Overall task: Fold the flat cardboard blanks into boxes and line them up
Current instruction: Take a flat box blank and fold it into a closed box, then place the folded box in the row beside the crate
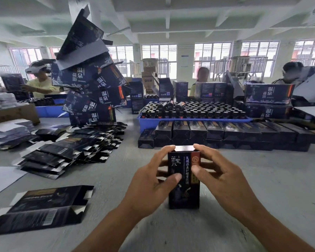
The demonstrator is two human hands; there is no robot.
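A dark folded box (184, 193) with white and gold lettering stands upright on the grey table in front of me. My left hand (149, 180) grips its left side, thumb on the front face, fingertips on the top edge. My right hand (218, 177) grips the right side the same way, index finger on the closed top flap. Behind it, a row of finished dark boxes (224, 133) lies lined up in two layers. A flat blank (44, 208) lies at my near left, and a spread pile of flat blanks (71, 148) sits further left.
A blue tray (149, 122) full of dark bottles stands behind the row. A leaning tower of large dark cartons (93, 84) rises at the back left. Other people work at the far side. White sheets (0, 177) lie at the left edge.
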